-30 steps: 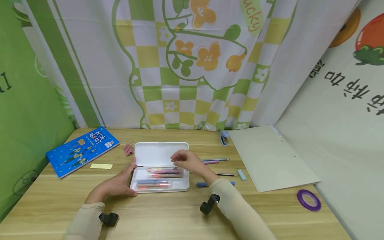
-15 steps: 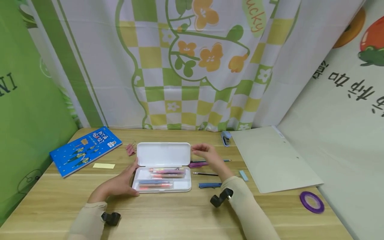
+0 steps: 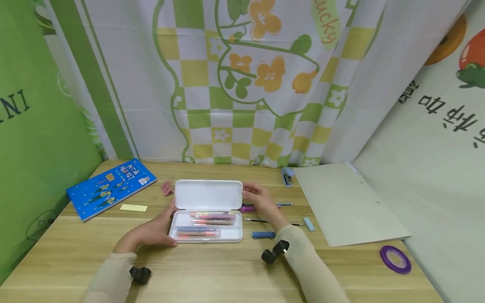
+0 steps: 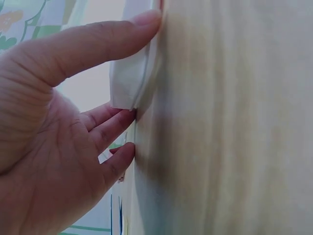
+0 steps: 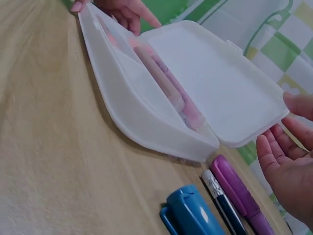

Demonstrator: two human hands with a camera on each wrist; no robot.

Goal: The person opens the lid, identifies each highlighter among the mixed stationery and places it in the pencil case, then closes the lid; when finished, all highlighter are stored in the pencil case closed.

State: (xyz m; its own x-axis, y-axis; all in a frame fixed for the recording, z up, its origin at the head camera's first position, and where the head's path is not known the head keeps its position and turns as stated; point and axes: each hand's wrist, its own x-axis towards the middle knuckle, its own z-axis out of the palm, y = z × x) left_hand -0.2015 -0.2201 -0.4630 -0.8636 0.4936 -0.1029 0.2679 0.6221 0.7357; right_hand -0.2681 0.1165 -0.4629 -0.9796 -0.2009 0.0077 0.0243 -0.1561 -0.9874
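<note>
A white pencil case [image 3: 232,234] lies open on the table, its lid [image 3: 208,195] tilted back. Inside its compartments are several pens [image 3: 214,219] in clear and pink tones. My left hand [image 3: 153,230] holds the left end of the case, with the thumb [image 4: 105,44] along the front edge and the fingers around the end. At the lid's right edge, my right hand [image 3: 263,203] pinches the rim between thumb [image 5: 298,105] and fingers. Right of the case lie a purple pen [image 5: 237,188], a dark pencil [image 5: 222,203] and a blue capped pen [image 5: 193,213].
A blue book [image 3: 111,189], a yellow sticky note [image 3: 134,208] and a pink binder clip [image 3: 167,188] lie to the left. On the right are a stapler [image 3: 287,176], a light-blue eraser [image 3: 308,224], a pale folder [image 3: 348,206] and a purple tape roll [image 3: 395,259].
My right hand has moved from above the compartments to the right, then taken hold of the lid's right edge. My left hand has stayed at the case's left end.
</note>
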